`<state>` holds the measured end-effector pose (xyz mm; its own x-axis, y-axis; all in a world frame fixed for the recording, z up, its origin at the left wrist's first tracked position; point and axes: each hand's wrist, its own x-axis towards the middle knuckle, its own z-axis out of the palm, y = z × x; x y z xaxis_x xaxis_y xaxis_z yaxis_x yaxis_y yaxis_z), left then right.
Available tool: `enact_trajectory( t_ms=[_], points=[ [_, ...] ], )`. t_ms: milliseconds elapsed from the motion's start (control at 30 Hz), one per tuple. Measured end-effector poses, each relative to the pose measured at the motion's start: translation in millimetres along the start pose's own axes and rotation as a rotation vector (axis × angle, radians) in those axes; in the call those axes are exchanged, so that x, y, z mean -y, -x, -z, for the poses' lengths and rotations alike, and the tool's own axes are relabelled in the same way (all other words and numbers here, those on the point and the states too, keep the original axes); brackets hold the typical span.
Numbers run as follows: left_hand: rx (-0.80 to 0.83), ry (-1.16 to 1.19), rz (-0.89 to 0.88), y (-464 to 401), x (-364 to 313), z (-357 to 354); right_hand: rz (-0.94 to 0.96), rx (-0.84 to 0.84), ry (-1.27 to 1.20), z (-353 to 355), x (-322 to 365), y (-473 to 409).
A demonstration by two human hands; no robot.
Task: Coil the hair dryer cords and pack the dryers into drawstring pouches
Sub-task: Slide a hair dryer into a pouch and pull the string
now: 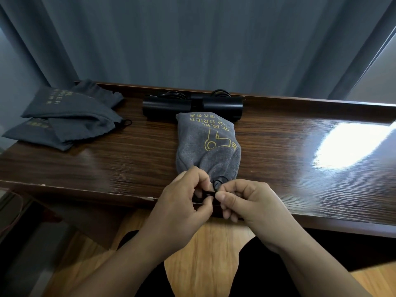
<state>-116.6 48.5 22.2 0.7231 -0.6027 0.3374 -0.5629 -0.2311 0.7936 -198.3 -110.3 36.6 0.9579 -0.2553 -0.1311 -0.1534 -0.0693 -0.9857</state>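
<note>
Left hand and right hand each pinch the black drawstring — filled grey pouch on bench. Two black hair dryers behind it — empty pouches far left.

Your single head camera looks forward and steeply down from close above the tabletop, facing the grey curtain behind it; its near edge crosses mid-frame.
</note>
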Motion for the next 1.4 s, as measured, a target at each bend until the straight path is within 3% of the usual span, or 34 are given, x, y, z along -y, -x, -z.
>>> enact_trajectory(
  t_ms=[233,500,600,767,867,967,1033,1133,1400],
  points=[
    [-0.089,-0.126,-0.096,3.9,0.7,-6.0,-0.035,0.029,-0.097,-0.5,-0.8,0.1],
    [-0.065,-0.382,-0.305,0.6,4.1,-7.7,-0.054,0.073,-0.146,-2.6,-0.7,0.1],
    [-0.073,-0.348,-0.26,0.4,6.9,-7.8,-0.037,0.066,-0.105,-1.6,1.0,1.2],
    [0.012,-0.079,-0.084,-0.7,8.0,-1.6,0.039,0.0,0.115,3.5,4.1,1.4],
    [0.112,0.12,0.066,-3.9,10.8,2.1,0.128,-0.058,0.317,6.4,5.9,0.5],
    [0.258,0.18,0.178,-7.8,11.1,4.1,0.144,-0.079,0.342,4.5,5.9,-1.4],
    [0.268,0.114,0.181,-7.7,8.5,1.0,0.127,-0.066,0.312,2.5,3.7,-3.4],
    [0.152,-0.021,0.102,-5.5,9.0,-4.5,0.083,-0.043,0.222,0.1,0.9,-4.8],
    [0.091,-0.081,-0.008,-5.9,8.0,0.4,-0.013,-0.005,0.078,3.1,0.7,-4.9]
  ],
)
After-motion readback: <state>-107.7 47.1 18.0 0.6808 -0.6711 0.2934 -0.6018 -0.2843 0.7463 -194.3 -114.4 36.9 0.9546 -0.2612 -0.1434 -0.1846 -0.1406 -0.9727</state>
